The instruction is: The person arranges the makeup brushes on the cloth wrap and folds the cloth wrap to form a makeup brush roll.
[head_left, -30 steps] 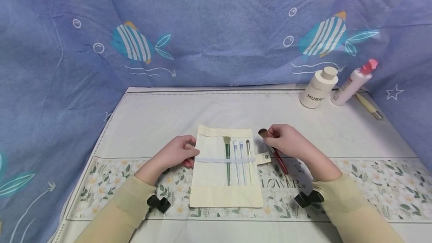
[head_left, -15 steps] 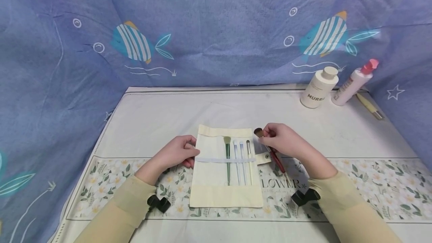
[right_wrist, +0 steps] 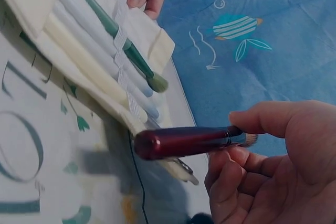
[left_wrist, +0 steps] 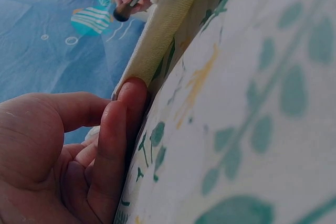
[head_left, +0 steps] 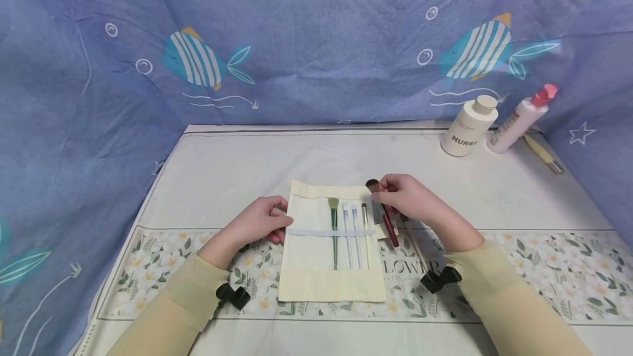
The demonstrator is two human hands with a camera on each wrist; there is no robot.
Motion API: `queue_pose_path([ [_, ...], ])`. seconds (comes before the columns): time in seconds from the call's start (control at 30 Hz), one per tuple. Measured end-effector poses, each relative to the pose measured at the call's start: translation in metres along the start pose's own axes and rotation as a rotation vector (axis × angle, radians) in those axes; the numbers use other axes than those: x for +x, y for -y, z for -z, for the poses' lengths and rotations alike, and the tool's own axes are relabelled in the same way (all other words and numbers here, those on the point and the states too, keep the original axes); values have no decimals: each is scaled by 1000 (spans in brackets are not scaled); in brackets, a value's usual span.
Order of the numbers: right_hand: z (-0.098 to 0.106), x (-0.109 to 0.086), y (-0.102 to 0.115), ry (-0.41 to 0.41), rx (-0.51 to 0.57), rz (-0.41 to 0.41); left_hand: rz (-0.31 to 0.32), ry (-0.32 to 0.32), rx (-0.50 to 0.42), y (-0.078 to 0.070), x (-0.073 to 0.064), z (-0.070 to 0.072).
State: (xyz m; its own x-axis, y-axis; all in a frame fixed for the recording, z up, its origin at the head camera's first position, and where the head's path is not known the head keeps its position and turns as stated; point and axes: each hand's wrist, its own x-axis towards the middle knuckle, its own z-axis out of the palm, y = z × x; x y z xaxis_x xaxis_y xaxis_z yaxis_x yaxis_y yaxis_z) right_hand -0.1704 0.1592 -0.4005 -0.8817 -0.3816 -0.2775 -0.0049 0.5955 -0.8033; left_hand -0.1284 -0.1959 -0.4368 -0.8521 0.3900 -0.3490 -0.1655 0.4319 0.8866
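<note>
Standing at the back right of the worktop (head_left: 237,163), a white bottle (head_left: 467,131) shows "MURRA", the word's end turning out of sight; beside it, a pump bottle (head_left: 521,122) with a pink top carries lettering too small to read. Printed on the floral cloth just right of the brush roll (head_left: 331,287) is "LOWER", with a finer, illegible line below.

The red brush (head_left: 388,228) has a glossy dark-red handle, a metal ferrule and full bristles, dark at the tip and browner below. It is at the roll's right edge, bristles up, its handle passing in front of the snap tab. The hands are apart: the right hand (head_left: 405,196) pinches the red brush near its ferrule, while the left hand (head_left: 262,221) pinches the roll's left edge. Behind a pale elastic band (head_left: 306,232) sit a green, two pale-blue and one cream-handled brush.

Compared with a second ago, the red brush has shifted left towards the roll and stands steeper, leaving a slender brush (head_left: 414,242) visible on the worktop. The left hand has stayed put.
</note>
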Motion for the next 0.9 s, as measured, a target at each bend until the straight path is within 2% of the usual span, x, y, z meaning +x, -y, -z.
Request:
queue_pose_path([
  [0.37, -12, 15, 0, -3, 105, -21, -1, -1, 6, 3, 1, 0],
  [0.63, -18, 32, -5, 43, 364, -24, 0, 7, 14, 5, 1, 1],
  [0.9, -26, 41, 1, 65, 438, -31, -19, 12, 11, 6, 3, 1],
])
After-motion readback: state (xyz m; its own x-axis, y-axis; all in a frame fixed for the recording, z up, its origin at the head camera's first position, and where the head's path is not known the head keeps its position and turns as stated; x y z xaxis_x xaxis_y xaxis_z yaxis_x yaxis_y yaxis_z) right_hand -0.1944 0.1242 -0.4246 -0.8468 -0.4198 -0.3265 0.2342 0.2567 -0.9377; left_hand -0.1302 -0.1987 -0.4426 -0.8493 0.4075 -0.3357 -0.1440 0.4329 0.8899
